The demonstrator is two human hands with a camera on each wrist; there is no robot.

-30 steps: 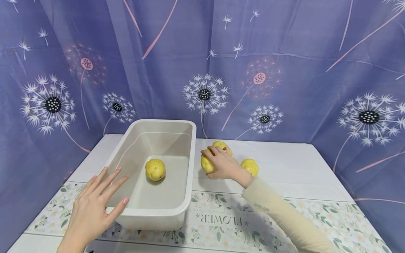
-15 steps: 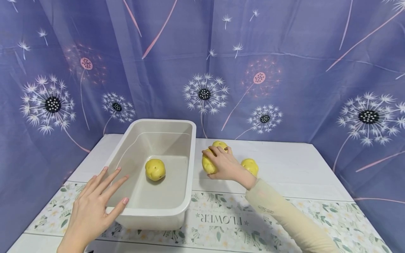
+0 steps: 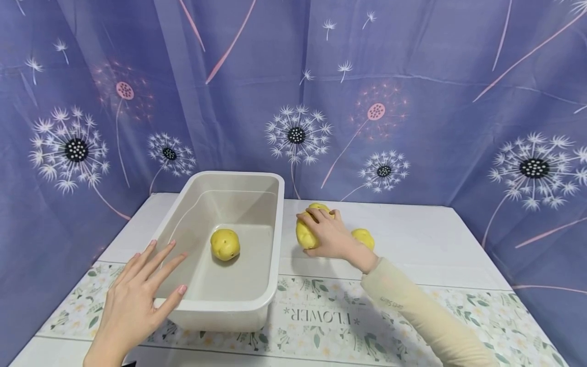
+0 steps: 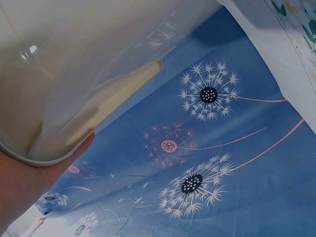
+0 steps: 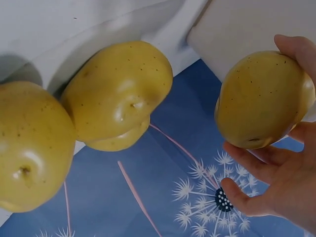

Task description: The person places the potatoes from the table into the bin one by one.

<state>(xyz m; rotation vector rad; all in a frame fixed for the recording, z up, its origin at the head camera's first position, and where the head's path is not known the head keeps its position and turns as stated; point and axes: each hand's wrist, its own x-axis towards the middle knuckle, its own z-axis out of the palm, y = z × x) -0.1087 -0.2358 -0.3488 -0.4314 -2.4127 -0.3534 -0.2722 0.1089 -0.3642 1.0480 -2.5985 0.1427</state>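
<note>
My right hand (image 3: 334, 237) holds a yellow potato (image 3: 306, 235) just right of the bin, fingers over its top and thumb at its near side. In the right wrist view this potato (image 5: 261, 98) sits between thumb and fingers, apart from the others. Another potato (image 3: 319, 206) shows partly behind the hand; a third (image 3: 364, 237) is half covered by the wrist. Inside the light grey bin (image 3: 215, 306) one potato (image 3: 225, 244) lies on the bottom. My left hand (image 3: 130, 306), fingers spread, lies over the bin's near left rim and holds nothing.
The bin's walls stand well above the white table (image 3: 412, 244). A flower-printed strip (image 3: 321, 326) crosses the table's front part. A purple dandelion curtain (image 3: 339, 153) closes off the back and sides. In the right wrist view, several potatoes (image 5: 118, 89) cluster at left.
My right hand has shifted slightly to the right with the potato in its grip. The left hand and the potato in the bin stay where they were.
</note>
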